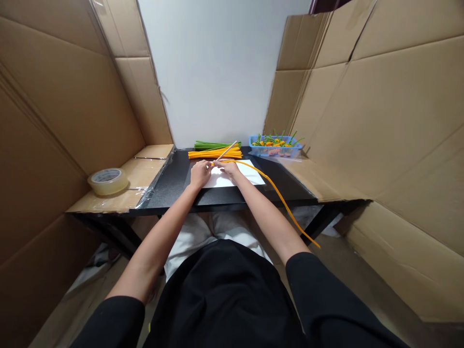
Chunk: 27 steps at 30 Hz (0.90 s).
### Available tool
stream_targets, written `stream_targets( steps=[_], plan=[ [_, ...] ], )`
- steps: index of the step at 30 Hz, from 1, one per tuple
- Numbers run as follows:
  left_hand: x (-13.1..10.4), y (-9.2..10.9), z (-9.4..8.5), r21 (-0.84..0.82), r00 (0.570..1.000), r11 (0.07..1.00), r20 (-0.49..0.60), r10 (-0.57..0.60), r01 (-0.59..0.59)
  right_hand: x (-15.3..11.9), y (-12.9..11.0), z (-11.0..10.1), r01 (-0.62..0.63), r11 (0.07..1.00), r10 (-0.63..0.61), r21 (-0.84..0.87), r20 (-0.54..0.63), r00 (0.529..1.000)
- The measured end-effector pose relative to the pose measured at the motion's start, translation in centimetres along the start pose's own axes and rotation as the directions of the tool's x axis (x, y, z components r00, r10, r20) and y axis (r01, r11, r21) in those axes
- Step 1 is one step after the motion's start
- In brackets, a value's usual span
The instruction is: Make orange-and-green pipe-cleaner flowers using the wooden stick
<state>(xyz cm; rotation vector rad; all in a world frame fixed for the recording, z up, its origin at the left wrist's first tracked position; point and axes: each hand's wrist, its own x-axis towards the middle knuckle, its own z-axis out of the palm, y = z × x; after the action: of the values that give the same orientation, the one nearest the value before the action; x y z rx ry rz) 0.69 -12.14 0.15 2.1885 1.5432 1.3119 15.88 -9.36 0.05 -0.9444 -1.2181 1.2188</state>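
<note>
My left hand (201, 173) is closed, its fingertips pinching the near end of a long orange pipe cleaner (277, 189). That pipe cleaner runs over my right hand (228, 167), bends down past the table's front edge and hangs free at the right. A thin pale stick (227, 150) slants up and to the right from between my fingertips. My right fingers are closed at its lower end, close against the left ones; the exact grip is partly hidden. Under both hands lies a white sheet (250, 176).
Behind the hands lie bundles of orange pipe cleaners (197, 155) and green pipe cleaners (208, 144). A blue basket (277, 151) of orange and green pieces stands back right. A tape roll (108, 181) rests on cardboard at left. Cardboard walls (398, 106) flank the black table (166, 186).
</note>
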Motion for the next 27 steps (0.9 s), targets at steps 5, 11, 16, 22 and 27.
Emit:
stream_targets(
  steps=[5, 11, 16, 22, 27],
  plan=[
    [0.6, -1.1, -0.4, -0.242, 0.977, 0.968, 0.211, -0.013, 0.066, -0.6, -0.5, -0.2, -0.016, 1.0, 0.016, 0.004, 0.082, 0.996],
    [1.0, -2.1, 0.1, -0.386, 0.935, 0.91, 0.354, -0.009, 0.155, -1.0, -1.3, -0.8, -0.076, 0.997, 0.074, 0.01, 0.16, 0.984],
    [1.0, -2.1, 0.3, -0.403, 0.95, 0.899, 0.309, -0.044, 0.173, -0.9, -1.2, -0.8, -0.077, 0.997, 0.075, 0.01, 0.119, 0.99],
    [0.0, -1.0, -0.6, -0.298, 0.992, 0.947, 0.023, -0.122, 0.123, -0.1, -0.3, -0.9, -0.075, 0.997, 0.075, 0.022, -0.01, 0.997],
    [-0.1, -0.9, -0.4, -0.277, 0.985, 0.945, 0.061, -0.164, 0.174, 0.1, 0.1, -0.4, -0.049, 0.998, 0.048, 0.035, 0.015, 0.999]
  ],
)
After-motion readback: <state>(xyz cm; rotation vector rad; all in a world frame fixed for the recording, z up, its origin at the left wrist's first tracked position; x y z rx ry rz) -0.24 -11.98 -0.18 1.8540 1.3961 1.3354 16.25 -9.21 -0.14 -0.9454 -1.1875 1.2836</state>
